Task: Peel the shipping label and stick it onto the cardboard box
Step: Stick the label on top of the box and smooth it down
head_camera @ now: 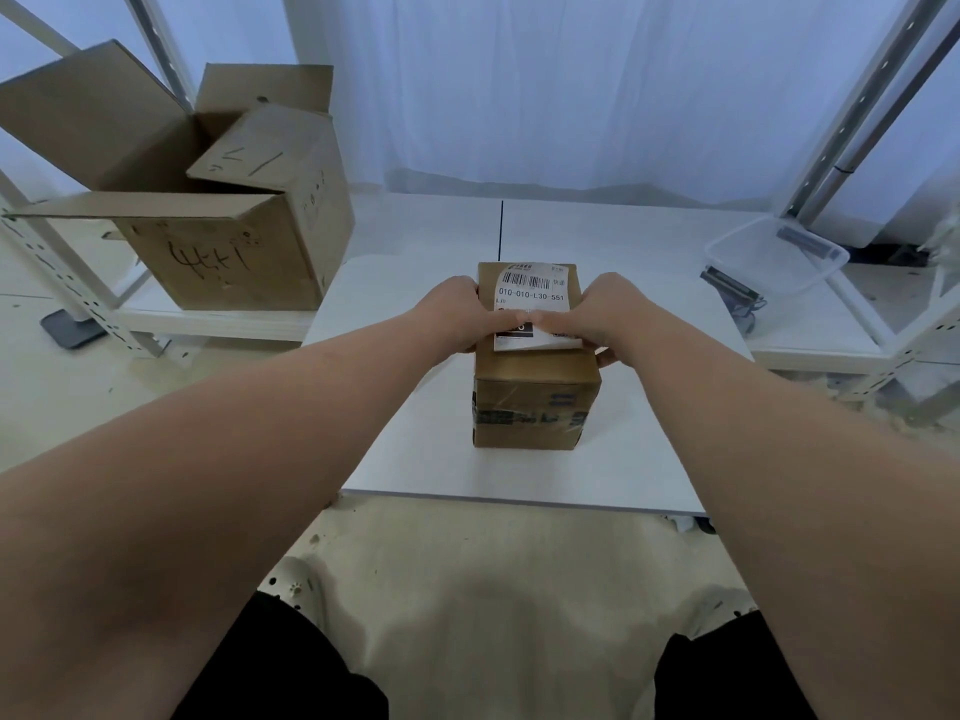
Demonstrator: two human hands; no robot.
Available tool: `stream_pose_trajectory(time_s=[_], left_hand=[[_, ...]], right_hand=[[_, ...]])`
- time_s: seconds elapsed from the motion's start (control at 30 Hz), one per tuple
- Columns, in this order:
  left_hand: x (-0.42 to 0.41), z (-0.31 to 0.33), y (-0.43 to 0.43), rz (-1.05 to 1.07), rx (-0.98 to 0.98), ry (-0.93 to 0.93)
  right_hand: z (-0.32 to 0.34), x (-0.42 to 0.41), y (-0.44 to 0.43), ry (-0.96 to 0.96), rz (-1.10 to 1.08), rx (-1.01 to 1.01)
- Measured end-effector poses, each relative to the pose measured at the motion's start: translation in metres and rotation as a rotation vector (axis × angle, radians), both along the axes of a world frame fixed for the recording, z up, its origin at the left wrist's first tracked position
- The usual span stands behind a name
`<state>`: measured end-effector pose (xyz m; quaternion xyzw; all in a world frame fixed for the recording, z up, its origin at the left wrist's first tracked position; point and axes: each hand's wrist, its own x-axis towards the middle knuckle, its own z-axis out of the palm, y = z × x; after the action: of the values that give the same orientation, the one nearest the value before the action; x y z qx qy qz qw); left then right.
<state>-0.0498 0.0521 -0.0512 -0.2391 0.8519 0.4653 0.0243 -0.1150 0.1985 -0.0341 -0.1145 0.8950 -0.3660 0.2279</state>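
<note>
Sticking step. Box (535, 387) stands mid-desk (415, 449); label (535, 298) lies on its top. My left hand (467, 314) and right hand (597, 317) press it, fingers flat, grasping nothing. Near label edge looks lifted; next, smooth toward it.

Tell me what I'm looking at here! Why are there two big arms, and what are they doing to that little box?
The camera sits on a person's head and looks down, so you see that person's own two arms reaching forward. There is no robot.

On the white table stands a small cardboard box. A white shipping label with a barcode lies on its top. The left hand and the right hand rest on the box, with fingers flat on the label, as if pressing it down. Its near edge looks slightly lifted.

To the left, a bigger open box sits on a shelf. To the right is a clear plastic tub.
</note>
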Motion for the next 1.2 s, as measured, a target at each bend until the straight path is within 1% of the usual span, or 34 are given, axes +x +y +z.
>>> stream_pose_trajectory(time_s=[0.13,0.23,0.33,0.43,0.57,0.7,0.87,0.93,1.03,1.13,1.2], left_hand=[[-0.001,0.004,-0.004,-0.018,0.126,0.009],[0.003,0.005,-0.008,-0.023,0.149,0.015],[0.009,0.006,-0.005,-0.036,0.118,0.017],[0.013,0.004,0.000,-0.053,0.098,0.032],[0.013,0.003,0.007,-0.077,0.035,0.031],[0.012,0.005,0.004,-0.074,0.063,0.026],[0.010,0.005,-0.001,-0.088,0.008,0.015],[0.009,0.004,-0.002,-0.093,-0.001,0.018],[0.010,0.003,-0.005,-0.093,-0.015,0.021],[0.010,0.002,-0.005,-0.096,0.003,0.002],[0.008,0.000,-0.005,-0.096,-0.013,-0.008]], right_hand=[[0.003,-0.004,0.007,-0.112,-0.056,-0.087],[0.004,-0.004,0.010,-0.101,-0.075,-0.102],[0.006,0.000,0.013,-0.079,-0.058,-0.050],[0.010,0.007,0.017,-0.102,0.014,0.019],[0.011,0.015,0.016,-0.034,0.082,0.119],[0.006,0.008,0.022,-0.048,0.043,0.059],[0.002,0.007,0.020,-0.013,0.043,0.042],[0.001,0.014,0.012,0.024,0.082,0.064],[0.001,0.021,0.000,0.108,0.149,0.165],[0.000,0.016,0.001,0.077,0.106,0.148],[-0.001,0.008,0.007,-0.010,0.021,0.045]])
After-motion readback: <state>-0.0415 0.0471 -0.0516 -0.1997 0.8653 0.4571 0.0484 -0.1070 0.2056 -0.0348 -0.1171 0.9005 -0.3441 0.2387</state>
